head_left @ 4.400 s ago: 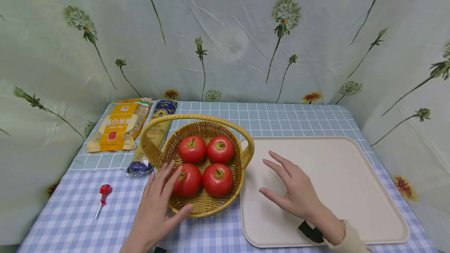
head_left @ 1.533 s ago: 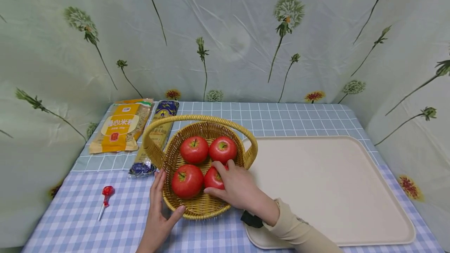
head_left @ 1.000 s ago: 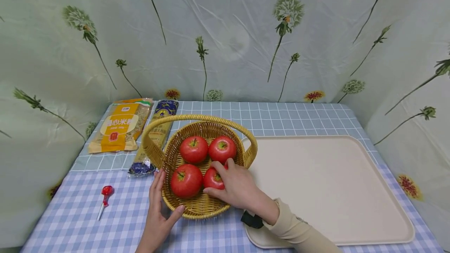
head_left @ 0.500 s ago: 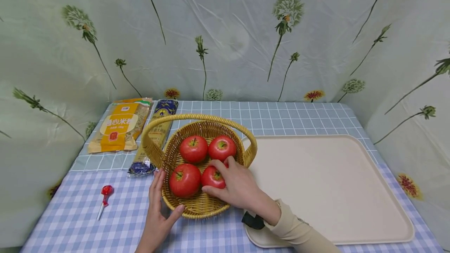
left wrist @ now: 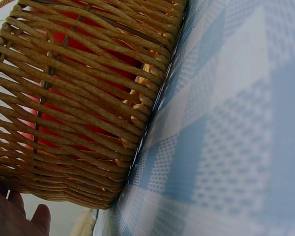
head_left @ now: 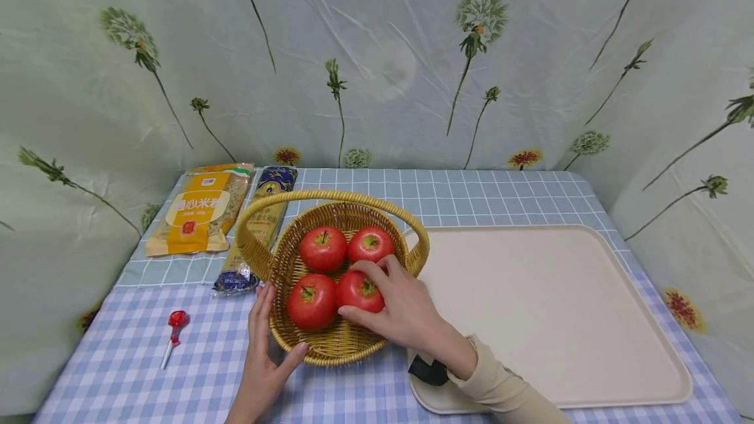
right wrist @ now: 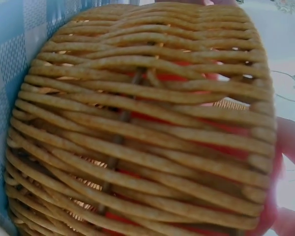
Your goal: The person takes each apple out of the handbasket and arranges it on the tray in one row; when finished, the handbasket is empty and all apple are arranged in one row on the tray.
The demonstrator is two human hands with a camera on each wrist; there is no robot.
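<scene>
A yellow wicker basket (head_left: 338, 351) with a tall arched handle holds several red apples (head_left: 323, 249). My right hand (head_left: 403, 306) reaches over its right rim and holds the front right apple (head_left: 357, 291) between thumb and fingers. The apple is still down in the basket, beside the front left one (head_left: 312, 301). My left hand (head_left: 261, 358) lies along the basket's left front side, fingers nearly straight on the wall and thumb at the front rim. In both wrist views the woven wall (left wrist: 83, 98) fills much of the picture, with red showing through its gaps.
A large beige tray (head_left: 548, 313) lies right of the basket, under my right forearm. At the back left are a yellow food bag (head_left: 200, 210) and a spaghetti packet (head_left: 238, 273), partly behind the basket. A red lollipop (head_left: 176, 324) lies on the checked cloth (head_left: 118, 358).
My right hand has come left from above the tray to grip the front right apple, which has lately shifted a little. My left hand has gone from over the basket to its side.
</scene>
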